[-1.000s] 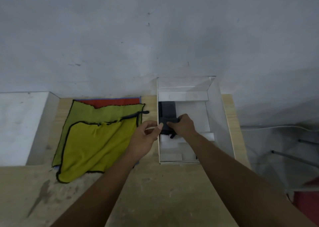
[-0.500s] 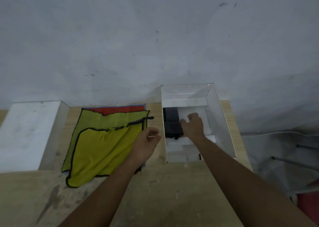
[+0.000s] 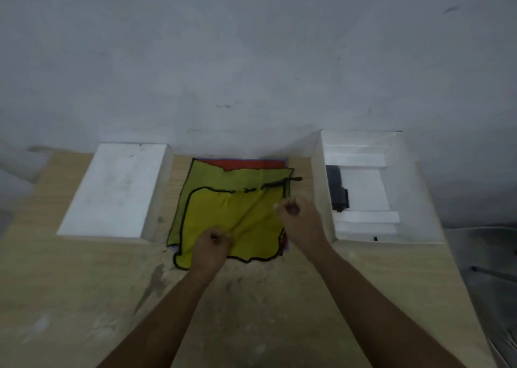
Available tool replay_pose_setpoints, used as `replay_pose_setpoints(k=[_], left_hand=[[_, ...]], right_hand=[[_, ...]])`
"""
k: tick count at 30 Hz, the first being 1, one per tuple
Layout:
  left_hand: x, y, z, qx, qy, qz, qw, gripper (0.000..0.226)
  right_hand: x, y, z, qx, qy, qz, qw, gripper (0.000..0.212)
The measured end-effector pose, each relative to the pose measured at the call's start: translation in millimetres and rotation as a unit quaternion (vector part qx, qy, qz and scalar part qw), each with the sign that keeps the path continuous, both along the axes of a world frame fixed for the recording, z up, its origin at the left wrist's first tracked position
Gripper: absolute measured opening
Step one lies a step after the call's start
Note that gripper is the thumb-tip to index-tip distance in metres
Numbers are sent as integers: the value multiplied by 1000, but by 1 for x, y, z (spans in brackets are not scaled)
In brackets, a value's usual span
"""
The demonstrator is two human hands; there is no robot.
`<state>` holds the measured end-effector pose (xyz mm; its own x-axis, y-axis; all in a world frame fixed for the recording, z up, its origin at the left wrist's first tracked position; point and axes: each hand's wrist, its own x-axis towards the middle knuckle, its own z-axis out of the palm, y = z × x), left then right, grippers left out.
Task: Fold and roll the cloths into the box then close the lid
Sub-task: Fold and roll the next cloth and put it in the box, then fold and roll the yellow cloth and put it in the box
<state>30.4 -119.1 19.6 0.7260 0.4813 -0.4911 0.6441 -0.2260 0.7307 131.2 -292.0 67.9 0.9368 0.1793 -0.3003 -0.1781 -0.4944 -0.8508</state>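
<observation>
Wooden table (image 3: 251,306), rumpled black-edged yellow cloth (image 3: 237,219), both hands' grip unclear

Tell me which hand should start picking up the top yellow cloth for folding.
Left, probably. The left hand is already over the yellow cloth's near edge, fingers curled as if pinching it. The right hand hovers over its right side, near the box.

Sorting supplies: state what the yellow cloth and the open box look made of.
Yellow cloth: soft matte fabric, likely microfibre; it creases, with a black stitched hem. Open box: stiff white walls, flat and matte, perhaps cardboard or foam board; cannot tell which.
</observation>
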Motion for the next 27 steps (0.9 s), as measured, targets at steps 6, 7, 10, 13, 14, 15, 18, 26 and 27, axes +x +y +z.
replay_pose_setpoints(k=[6,7,10,13,14,15,18,26,27], left_hand=[[-61,67,-40,107,92,17,990,30],[-65,77,-52,113,94,15,989,34],[-68,91,-75,119,57,7,991,9],[-61,96,-63,82,60,-30,994,22],[-60,96,-60,59,62,-10,996,25],[-59,97,-59,34,61,13,997,23],[-56,98,-49,-43,25,62,997,27],[-75,120,-41,-229,7,56,972,28],[-81,121,-42,-238,5,52,970,26]], right_hand=[[-48,20,-90,-121,141,-62,981,23],[-50,24,-97,-132,135,-89,978,26],[-53,36,-103,-155,130,-153,967,39],[-54,44,-107,-162,134,-183,960,40],[-54,45,-107,-157,134,-198,958,41],[-54,45,-106,-148,136,-215,956,43],[-56,42,-98,-112,160,-268,943,42],[-88,11,-78,107,206,-316,920,22],[-95,7,-74,130,198,-320,917,15]])
